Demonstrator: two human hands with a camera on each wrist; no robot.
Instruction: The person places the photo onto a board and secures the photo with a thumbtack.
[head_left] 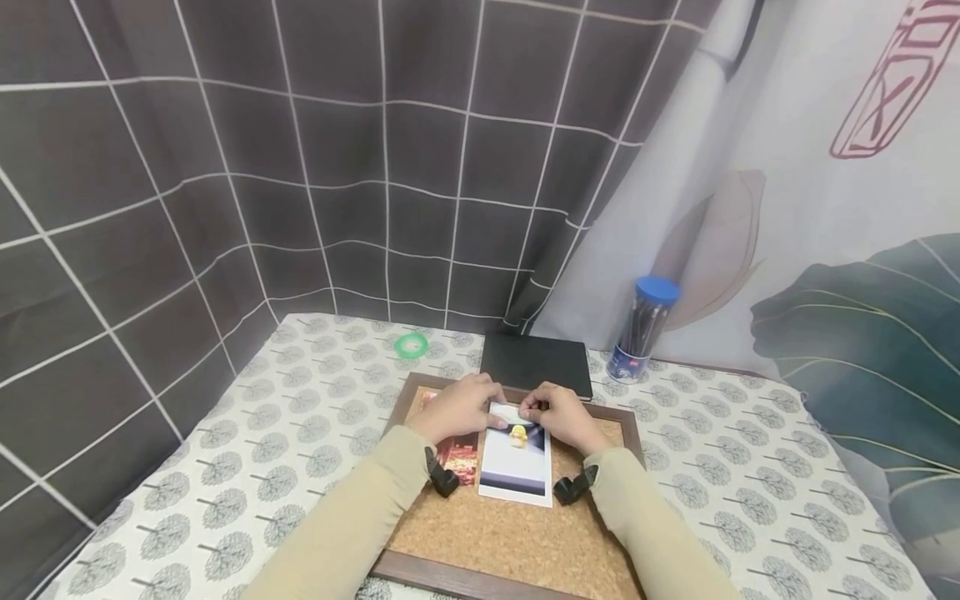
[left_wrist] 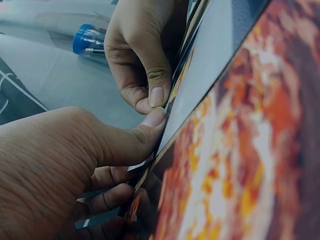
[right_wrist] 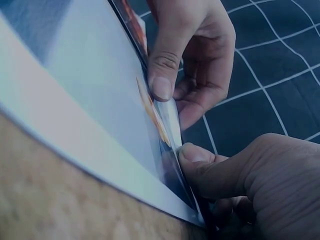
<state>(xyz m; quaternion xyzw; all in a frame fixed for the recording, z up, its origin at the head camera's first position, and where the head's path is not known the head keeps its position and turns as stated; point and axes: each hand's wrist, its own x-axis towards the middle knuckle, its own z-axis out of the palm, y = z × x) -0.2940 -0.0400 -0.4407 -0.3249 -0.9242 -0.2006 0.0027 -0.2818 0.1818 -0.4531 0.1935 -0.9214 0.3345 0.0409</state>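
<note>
A white-bordered photo print (head_left: pixel 514 467) with a small yellow figure lies on a framed cork board (head_left: pixel 517 533). My left hand (head_left: pixel 467 408) is at its top left corner, thumb on the print and fingers bent beyond the edge. My right hand (head_left: pixel 562 417) pinches at the top edge between thumb and forefinger. The two thumbs sit close together in the left wrist view. Between the hands, a shiny pale strip (right_wrist: pixel 171 120) shows along the edge in the right wrist view. A red and orange picture (head_left: pixel 459 458) lies left of the print, partly under my left forearm.
Behind the board lies a black flat book-like item (head_left: pixel 536 362). A clear tub with a blue lid (head_left: pixel 641 329), full of pens, stands at the back right. The green tape roll (head_left: pixel 411 345) lies at the back left on the tree-patterned tablecloth (head_left: pixel 300 417). Dark checked cloth (head_left: pixel 337 167) hangs behind.
</note>
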